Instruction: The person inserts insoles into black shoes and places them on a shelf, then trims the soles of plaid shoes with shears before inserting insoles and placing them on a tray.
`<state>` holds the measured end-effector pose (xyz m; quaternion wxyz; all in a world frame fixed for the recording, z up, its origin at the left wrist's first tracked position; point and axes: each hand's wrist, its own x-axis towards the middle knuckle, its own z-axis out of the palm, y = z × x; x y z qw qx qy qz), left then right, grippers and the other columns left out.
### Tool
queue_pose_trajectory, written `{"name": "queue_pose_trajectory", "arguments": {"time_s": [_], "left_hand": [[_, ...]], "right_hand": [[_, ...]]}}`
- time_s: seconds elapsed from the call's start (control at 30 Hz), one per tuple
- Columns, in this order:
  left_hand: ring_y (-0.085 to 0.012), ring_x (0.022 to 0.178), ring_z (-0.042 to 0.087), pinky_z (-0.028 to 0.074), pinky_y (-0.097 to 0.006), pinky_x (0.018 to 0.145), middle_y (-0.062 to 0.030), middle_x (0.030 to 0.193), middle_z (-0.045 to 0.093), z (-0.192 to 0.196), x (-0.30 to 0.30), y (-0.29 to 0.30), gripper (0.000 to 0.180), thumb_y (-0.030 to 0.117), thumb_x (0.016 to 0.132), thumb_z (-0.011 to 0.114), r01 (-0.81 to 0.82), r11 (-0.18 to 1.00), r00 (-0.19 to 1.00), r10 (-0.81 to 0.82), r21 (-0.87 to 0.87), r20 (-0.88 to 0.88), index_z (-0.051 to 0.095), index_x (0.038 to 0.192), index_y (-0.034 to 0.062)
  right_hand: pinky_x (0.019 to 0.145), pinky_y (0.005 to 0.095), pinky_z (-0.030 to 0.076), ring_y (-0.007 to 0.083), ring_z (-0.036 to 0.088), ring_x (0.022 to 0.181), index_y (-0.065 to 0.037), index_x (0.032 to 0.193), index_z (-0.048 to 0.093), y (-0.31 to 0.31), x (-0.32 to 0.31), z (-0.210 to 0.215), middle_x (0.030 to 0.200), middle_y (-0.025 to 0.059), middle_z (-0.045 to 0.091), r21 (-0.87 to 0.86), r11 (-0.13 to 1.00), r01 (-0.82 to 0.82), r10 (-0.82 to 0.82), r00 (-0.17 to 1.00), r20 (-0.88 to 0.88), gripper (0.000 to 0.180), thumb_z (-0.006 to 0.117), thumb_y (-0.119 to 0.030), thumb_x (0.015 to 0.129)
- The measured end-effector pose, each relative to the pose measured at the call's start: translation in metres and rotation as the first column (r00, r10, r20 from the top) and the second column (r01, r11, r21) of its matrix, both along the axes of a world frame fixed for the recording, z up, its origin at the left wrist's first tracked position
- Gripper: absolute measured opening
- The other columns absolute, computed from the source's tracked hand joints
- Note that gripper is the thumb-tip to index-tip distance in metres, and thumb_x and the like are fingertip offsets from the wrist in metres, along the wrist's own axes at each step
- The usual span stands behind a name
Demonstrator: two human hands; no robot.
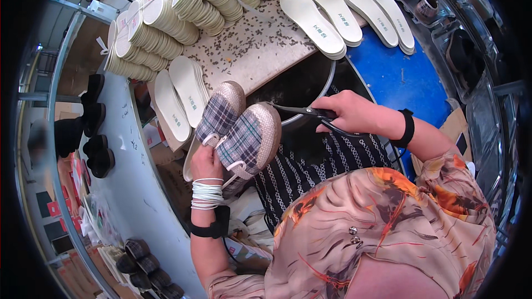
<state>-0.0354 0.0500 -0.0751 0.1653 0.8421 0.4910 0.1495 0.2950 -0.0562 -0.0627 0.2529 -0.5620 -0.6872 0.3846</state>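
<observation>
Closed around the heel end of a pair of plaid shoes, my left hand [205,161] holds them up over my lap. The nearer plaid shoe [241,143] has a woven, rope-like sole edge and a pale loop at its heel. Just behind it and to the left is the other plaid shoe [219,115]. My right hand [352,112] grips black scissors [293,111], whose blades point left. Their tips are at the toe edge of the nearer shoe; whether they touch it I cannot tell. White cords [206,194] circle my left wrist.
Tall stacks of cream insoles [163,14] line the far side of a table [252,50] strewn with small dark scraps. Loose insoles [313,22] lie by a blue surface [388,72]. Black shoes [100,163] rest on a pale bench at left; a metal rack with shoes [426,6] stands right.
</observation>
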Motion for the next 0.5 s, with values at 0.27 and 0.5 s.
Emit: {"name": "queue_pose_trajectory", "arguments": {"time_s": [0.27, 0.5], "left_hand": [[-0.0358, 0.071, 0.057, 0.044, -0.037, 0.063, -0.0199, 0.073, 0.056, -0.020, -0.015, 0.023, 0.020, 0.017, 0.071, 0.061, 0.085, 0.976, 0.977, -0.043, -0.200, 0.207, 0.059, 0.078, -0.0017], [-0.0316, 0.072, 0.060, 0.046, -0.033, 0.064, -0.0187, 0.076, 0.060, -0.004, -0.011, 0.027, 0.023, 0.016, 0.071, 0.063, 0.079, 0.940, 0.978, -0.009, -0.332, 0.208, 0.061, 0.083, -0.0026]], "right_hand": [[0.058, 0.0365, 0.044, 0.0287, 0.058, 0.067, -0.004, 0.098, 0.055, 0.004, 0.004, 0.026, 0.070, 0.0109, 0.058, 0.200, 0.977, -0.071, 0.042, 0.989, 0.145, 0.045, 0.072, -0.031, 0.065], [0.056, 0.0358, 0.044, 0.0294, 0.059, 0.064, -0.004, 0.098, 0.055, -0.004, -0.002, 0.021, 0.067, 0.0115, 0.058, 0.202, 0.979, -0.037, 0.011, 0.992, 0.128, 0.045, 0.072, -0.030, 0.066]]}}
